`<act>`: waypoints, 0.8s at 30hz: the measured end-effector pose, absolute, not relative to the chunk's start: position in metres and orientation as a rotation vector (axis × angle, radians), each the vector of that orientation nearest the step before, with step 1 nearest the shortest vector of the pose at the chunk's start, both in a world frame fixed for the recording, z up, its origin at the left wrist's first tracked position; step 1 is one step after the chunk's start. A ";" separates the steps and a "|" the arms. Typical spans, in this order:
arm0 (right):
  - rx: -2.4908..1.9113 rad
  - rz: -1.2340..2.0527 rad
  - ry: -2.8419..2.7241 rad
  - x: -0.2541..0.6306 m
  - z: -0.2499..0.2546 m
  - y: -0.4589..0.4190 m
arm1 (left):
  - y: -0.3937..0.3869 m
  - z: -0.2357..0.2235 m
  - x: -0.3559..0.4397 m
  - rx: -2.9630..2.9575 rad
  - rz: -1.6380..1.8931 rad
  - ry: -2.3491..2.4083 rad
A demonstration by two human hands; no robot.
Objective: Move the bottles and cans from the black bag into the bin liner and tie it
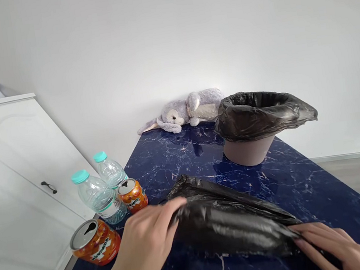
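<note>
A black plastic bag (233, 221) stretches between my two hands above the near part of the dark blue marbled table (176, 158). My left hand (150, 229) pinches its left edge between thumb and fingers. At the bag's right end, my right hand (331, 243) is closed on the plastic, its fingers partly hidden by the bag. Part of the bag is blurred. Just left of my left hand stand an orange Mirinda can (96, 242) and a second, smaller-looking Mirinda can (132, 195), both with opened tops.
Two clear bottles with turquoise caps, the nearer bottle (99, 196) and the farther bottle (111, 170), stand at the table's left edge. A bin (248, 152) lined with a black bag (258, 116) stands at the far right. A plush rabbit (183, 111) lies against the wall. A white cabinet (20, 177) is left.
</note>
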State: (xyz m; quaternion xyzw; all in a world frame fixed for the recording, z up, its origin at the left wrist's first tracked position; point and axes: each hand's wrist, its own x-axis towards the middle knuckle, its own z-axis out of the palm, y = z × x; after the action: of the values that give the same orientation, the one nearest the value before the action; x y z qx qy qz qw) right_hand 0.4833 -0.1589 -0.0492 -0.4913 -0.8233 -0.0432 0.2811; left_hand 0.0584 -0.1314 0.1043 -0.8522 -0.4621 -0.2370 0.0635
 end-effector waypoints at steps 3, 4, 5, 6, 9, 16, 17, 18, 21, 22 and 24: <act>-1.592 0.085 -2.045 0.479 -0.059 -0.143 | -0.103 0.115 0.097 -2.315 -0.640 -1.424; -1.658 0.156 -2.008 0.477 -0.061 -0.138 | -0.100 0.117 0.109 -2.294 -0.621 -1.418; -1.716 0.218 -1.974 0.474 -0.063 -0.133 | -0.101 0.118 0.121 -2.315 -0.606 -1.381; -1.763 0.266 -1.941 0.472 -0.062 -0.128 | -0.104 0.117 0.132 -2.382 -0.583 -1.317; -1.838 0.391 -1.898 0.464 -0.052 -0.119 | -0.119 0.104 0.157 -2.751 -0.434 -0.994; -1.587 -0.160 -1.928 0.421 0.001 -0.134 | -0.093 0.048 0.166 -2.931 -0.336 -1.097; -1.512 -0.246 -1.962 0.411 0.007 -0.138 | -0.087 0.044 0.166 -2.929 -0.326 -1.116; -1.444 -0.296 -2.027 0.400 0.011 -0.140 | -0.083 0.040 0.166 -2.928 -0.329 -1.128; -1.342 -0.342 -2.181 0.378 0.004 -0.136 | -0.074 0.032 0.167 -2.922 -0.374 -1.134; -1.350 -0.340 -2.195 0.376 -0.004 -0.132 | -0.071 0.029 0.166 -2.917 -0.383 -1.137; -1.401 -0.334 -2.183 0.378 -0.025 -0.121 | -0.066 0.020 0.160 -2.905 -0.379 -1.166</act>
State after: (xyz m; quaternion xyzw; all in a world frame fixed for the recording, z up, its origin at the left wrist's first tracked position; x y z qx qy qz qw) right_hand 0.3777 -0.1212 -0.0248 -0.5172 -0.8060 -0.1234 0.2601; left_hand 0.1600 -0.0659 0.0197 -0.9212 -0.3699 -0.1201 -0.0059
